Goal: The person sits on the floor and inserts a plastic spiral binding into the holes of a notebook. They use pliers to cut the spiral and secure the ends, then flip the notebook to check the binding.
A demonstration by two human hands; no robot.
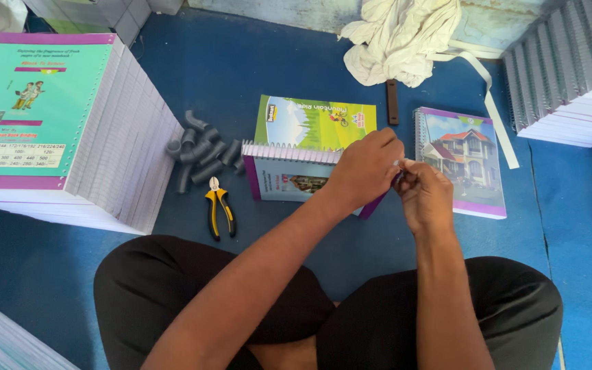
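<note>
My left hand (pixel 363 169) and my right hand (pixel 425 194) meet at the right end of a spiral-bound notebook (pixel 289 177) lying on the blue floor mat in front of my crossed legs. Both hands pinch at the end of its white wire coil, fingers closed on it. The notebook has a purple-edged cover and rests partly on a green-covered notebook (pixel 316 122). Another spiral notebook with a house picture (pixel 462 159) lies just right of my right hand.
Yellow-handled pliers (pixel 218 207) lie left of the notebook, beside several grey tube pieces (pixel 200 152). A tall stack of unbound notebooks (pixel 63 123) stands at left, more stacks (pixel 570 68) at upper right. A crumpled white cloth (pixel 399 41) and a dark bar (pixel 392 101) lie behind.
</note>
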